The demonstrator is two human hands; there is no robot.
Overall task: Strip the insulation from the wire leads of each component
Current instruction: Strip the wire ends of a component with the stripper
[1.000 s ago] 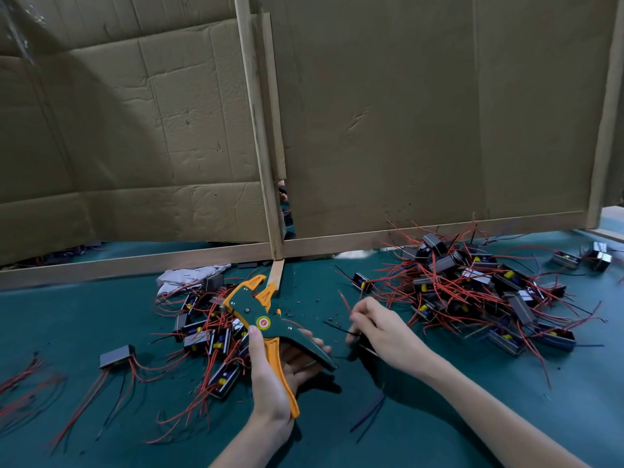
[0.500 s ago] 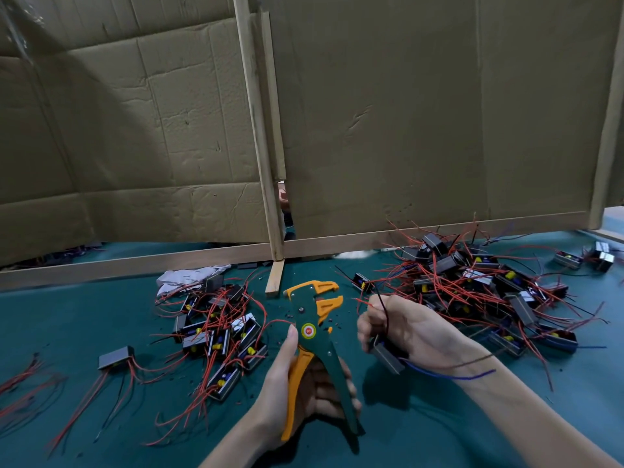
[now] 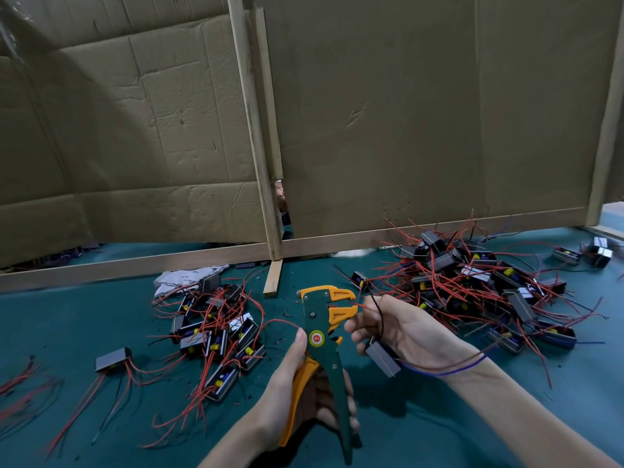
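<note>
Fingers of my left hand (image 3: pixel 290 393) curl round the handles of the wire stripper (image 3: pixel 323 337), held upright over the table (image 3: pixel 472 420). My right hand (image 3: pixel 405 329) grips the gray component (image 3: pixel 383 361) beside it, red lead (image 3: pixel 360 305) at the orange head.

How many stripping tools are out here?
1: the wire stripper, held in the left hand, between the left heap and right heap; more could hide under them.
</note>
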